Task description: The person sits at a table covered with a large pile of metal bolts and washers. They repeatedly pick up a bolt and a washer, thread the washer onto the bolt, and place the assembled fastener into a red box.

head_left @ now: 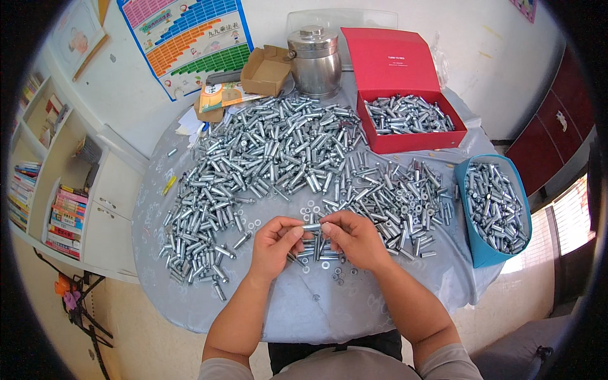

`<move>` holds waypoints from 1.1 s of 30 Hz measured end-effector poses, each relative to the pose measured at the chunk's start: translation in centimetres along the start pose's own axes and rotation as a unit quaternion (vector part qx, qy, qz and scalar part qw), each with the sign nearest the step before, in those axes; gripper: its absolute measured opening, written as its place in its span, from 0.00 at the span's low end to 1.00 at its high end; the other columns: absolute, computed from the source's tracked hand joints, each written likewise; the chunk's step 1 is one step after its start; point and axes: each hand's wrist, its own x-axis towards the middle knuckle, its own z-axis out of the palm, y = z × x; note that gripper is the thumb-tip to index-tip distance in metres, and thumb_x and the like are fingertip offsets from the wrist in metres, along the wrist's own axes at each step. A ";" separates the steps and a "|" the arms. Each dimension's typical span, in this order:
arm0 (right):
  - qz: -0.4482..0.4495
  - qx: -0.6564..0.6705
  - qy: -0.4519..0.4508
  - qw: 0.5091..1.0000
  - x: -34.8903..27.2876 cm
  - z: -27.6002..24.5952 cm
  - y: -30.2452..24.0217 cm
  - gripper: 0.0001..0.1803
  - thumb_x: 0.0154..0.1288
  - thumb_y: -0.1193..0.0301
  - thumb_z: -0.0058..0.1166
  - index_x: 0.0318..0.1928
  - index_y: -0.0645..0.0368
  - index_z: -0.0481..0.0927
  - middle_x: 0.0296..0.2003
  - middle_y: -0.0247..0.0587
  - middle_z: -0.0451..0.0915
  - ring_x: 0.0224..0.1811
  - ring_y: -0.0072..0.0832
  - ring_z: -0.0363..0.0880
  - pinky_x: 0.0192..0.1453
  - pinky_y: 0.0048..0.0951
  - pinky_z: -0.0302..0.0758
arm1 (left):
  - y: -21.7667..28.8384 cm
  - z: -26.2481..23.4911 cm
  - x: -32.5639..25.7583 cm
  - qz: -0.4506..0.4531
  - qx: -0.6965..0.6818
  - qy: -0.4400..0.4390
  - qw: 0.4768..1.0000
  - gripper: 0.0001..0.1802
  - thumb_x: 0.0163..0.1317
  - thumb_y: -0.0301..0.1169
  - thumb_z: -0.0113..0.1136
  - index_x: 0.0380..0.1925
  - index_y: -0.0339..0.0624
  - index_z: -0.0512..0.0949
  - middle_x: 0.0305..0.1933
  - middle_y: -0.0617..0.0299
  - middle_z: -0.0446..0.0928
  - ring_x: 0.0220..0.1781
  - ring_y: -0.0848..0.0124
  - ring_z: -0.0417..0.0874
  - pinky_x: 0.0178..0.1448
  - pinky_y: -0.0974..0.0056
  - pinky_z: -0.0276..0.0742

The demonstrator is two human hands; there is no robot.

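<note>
- Left hand (273, 244) and right hand (354, 237) pinch one metal sleeve bolt (311, 226) between fingertips, above the table's near edge.
- Red box (411, 123) and blue bin (494, 209) hold finished-looking pieces.
- Large loose pile (266, 152) remains, seemingly most of the work.

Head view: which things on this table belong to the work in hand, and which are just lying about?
In use: metal sleeve held between left hand and right hand; loose washers; bolt pile; red box; blue tub.
Lying about: steel canister; cardboard box; booklet.
</note>
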 end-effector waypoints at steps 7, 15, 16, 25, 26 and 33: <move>-0.015 0.080 0.018 0.997 0.4 -0.6 0.4 0.11 0.68 0.71 0.58 0.47 0.62 0.77 0.29 0.30 0.77 0.27 0.15 0.73 0.29 0.18 0.69 | 0.0 -0.1 0.1 0.009 0.020 0.033 0.999 0.09 0.66 0.26 0.59 0.44 0.37 0.79 0.35 0.59 0.84 0.27 0.80 0.78 0.31 0.76 0.74; 0.064 0.073 -0.048 0.994 0.3 -0.5 0.0 0.07 0.67 0.71 0.57 0.42 0.60 0.76 0.25 0.31 0.76 0.22 0.15 0.72 0.24 0.18 0.68 | -0.1 0.2 -0.3 -0.009 0.027 0.007 1.000 0.11 0.63 0.24 0.63 0.45 0.35 0.81 0.37 0.58 0.85 0.29 0.81 0.80 0.32 0.76 0.74; 0.067 0.070 -0.047 0.994 0.3 -0.5 0.0 0.07 0.67 0.71 0.57 0.41 0.59 0.75 0.25 0.31 0.76 0.22 0.15 0.72 0.24 0.18 0.68 | -0.1 0.1 -0.3 -0.016 0.030 0.010 0.999 0.11 0.62 0.24 0.64 0.45 0.35 0.81 0.37 0.57 0.85 0.29 0.81 0.80 0.32 0.76 0.74; 0.034 0.053 -0.050 0.997 0.4 -0.4 0.6 0.12 0.67 0.71 0.59 0.48 0.61 0.81 0.30 0.31 0.79 0.29 0.15 0.74 0.31 0.19 0.70 | -0.1 0.4 -0.4 -0.017 0.036 -0.007 0.999 0.11 0.63 0.24 0.63 0.45 0.35 0.80 0.37 0.58 0.85 0.29 0.80 0.81 0.31 0.76 0.75; 0.026 0.048 -0.041 0.998 0.3 -0.4 0.5 0.11 0.67 0.71 0.59 0.47 0.61 0.82 0.31 0.31 0.80 0.30 0.15 0.74 0.32 0.19 0.71 | -0.1 0.5 -0.4 -0.016 0.038 -0.005 0.999 0.10 0.63 0.24 0.63 0.45 0.35 0.80 0.37 0.58 0.85 0.29 0.80 0.81 0.31 0.76 0.75; -0.110 -0.133 0.007 0.985 -0.1 0.0 0.0 0.10 0.67 0.71 0.58 0.45 0.63 0.82 0.33 0.30 0.80 0.32 0.16 0.72 0.36 0.21 0.71 | 0.2 0.9 -0.5 -0.012 0.079 0.030 0.996 0.08 0.64 0.26 0.62 0.43 0.35 0.81 0.35 0.59 0.84 0.29 0.80 0.79 0.32 0.76 0.74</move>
